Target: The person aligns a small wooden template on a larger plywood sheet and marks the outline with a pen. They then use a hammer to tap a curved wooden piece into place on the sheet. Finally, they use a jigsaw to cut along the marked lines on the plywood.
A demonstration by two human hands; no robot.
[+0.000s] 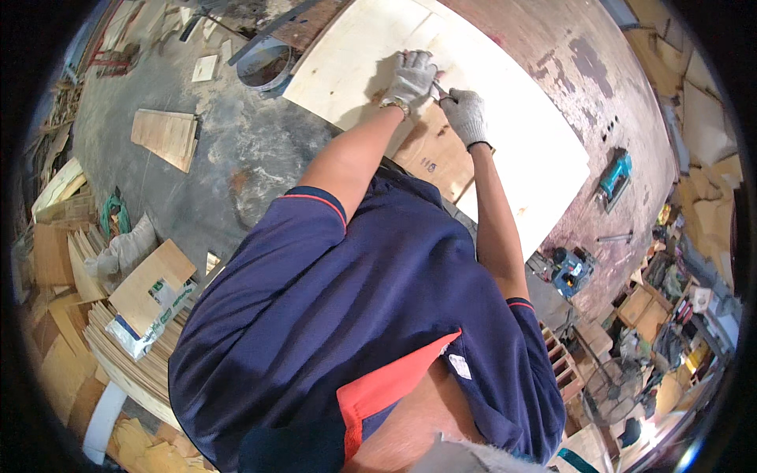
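Observation:
A large pale plywood sheet lies in front of me on the work surface. Over its near edge rests a smaller, browner wood piece with a dark handwritten mark. My left hand, in a light knitted glove, lies on the wood with its fingers forward. Just right of it, my right hand, gloved too, is closed around something thin and dark. Its tip points toward the left hand, but its kind is too small to make out.
A teal handheld power tool and a blue-grey one sit on the right. At far left of the sheet stands a bucket. Wood offcuts lie on the floor; stacked thin sheets rise at lower left.

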